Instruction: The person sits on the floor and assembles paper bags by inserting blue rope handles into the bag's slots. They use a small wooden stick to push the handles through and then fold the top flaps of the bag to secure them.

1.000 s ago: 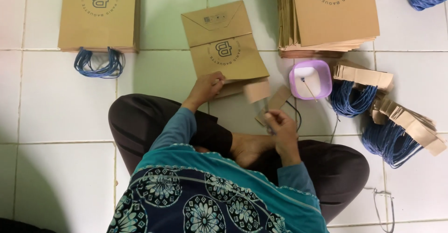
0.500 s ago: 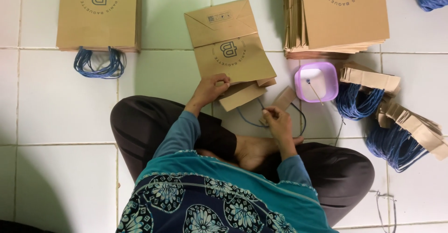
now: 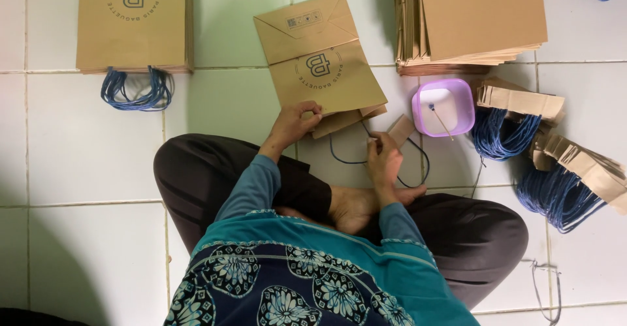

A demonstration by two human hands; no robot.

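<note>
My left hand (image 3: 292, 122) fingers now pinch the flat brown paper bag (image 3: 320, 62) mouth; right hand (image 3: 384, 157) clamps the brown card handle strip (image 3: 400, 130), shifted closer—blue cord (image 3: 353, 159) loops beneath.

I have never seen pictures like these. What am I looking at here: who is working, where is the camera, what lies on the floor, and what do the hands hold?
There is no machine here. A person sits cross-legged on a white tiled floor, and the camera looks straight down from above.

The left hand grips the lower edge of a brown paper bag lying flat in front. The right hand holds a small cardboard strip with a blue cord looping from it.

Around them lie a stack of bags with blue handles at the upper left, a taller bag stack at the upper right, a small purple tub with a stick in it, and bundles of cord handles on the right.
</note>
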